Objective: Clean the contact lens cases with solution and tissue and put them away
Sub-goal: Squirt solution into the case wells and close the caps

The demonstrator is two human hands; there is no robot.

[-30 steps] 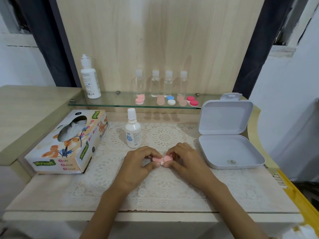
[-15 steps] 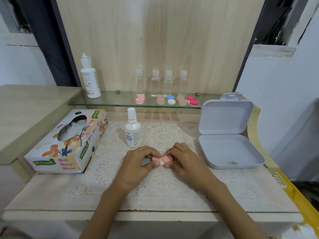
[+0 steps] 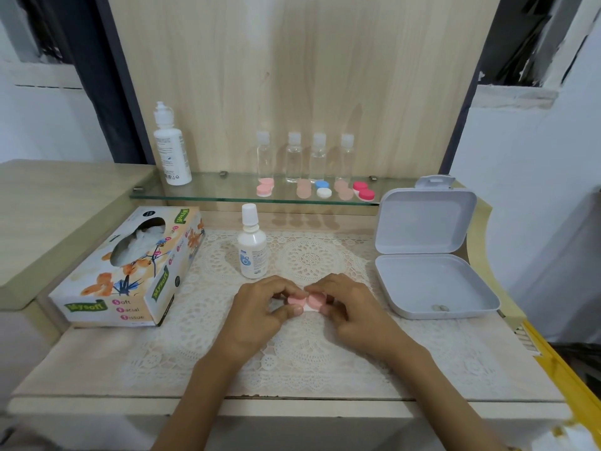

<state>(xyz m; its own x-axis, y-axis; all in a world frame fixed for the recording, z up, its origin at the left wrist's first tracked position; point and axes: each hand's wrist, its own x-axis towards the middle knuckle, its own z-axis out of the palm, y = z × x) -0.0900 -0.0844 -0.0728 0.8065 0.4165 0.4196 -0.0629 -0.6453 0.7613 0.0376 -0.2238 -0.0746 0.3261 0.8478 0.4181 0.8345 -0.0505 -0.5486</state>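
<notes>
Nearest, at the front edge of the pale table (image 3: 81, 362): two bare forearms reaching in over a lace mat (image 3: 309, 359). Just past them, over the mat's middle, a pink lens case (image 3: 305, 301) with both round caps on, pinched from either side: left hand (image 3: 260, 307) with fingers and thumb curled round the left cap, right hand (image 3: 351, 307) curled round the right cap, a strip of white base visible below. Cannot tell whether the case touches the mat. Just behind the left hand, upright on the mat, a small white bottle (image 3: 252, 252) with its cap on. To the left, at an angle by the mat's left edge, a flowered tissue box (image 3: 130, 271) with white tissue in its opening. To the right, a white hinged box (image 3: 432, 288), lid standing open, with a small pale thing (image 3: 439, 308) near the front of its tray. Farther back, on a glass shelf (image 3: 211, 190): a row of five lens cases (image 3: 322, 188), in order pink, peach, blue and white, peach, red, with four clear bottles (image 3: 293, 157) upright behind them and a tall white bottle (image 3: 170, 148) at the left end. Behind all, a light wooden panel (image 3: 292, 76).
</notes>
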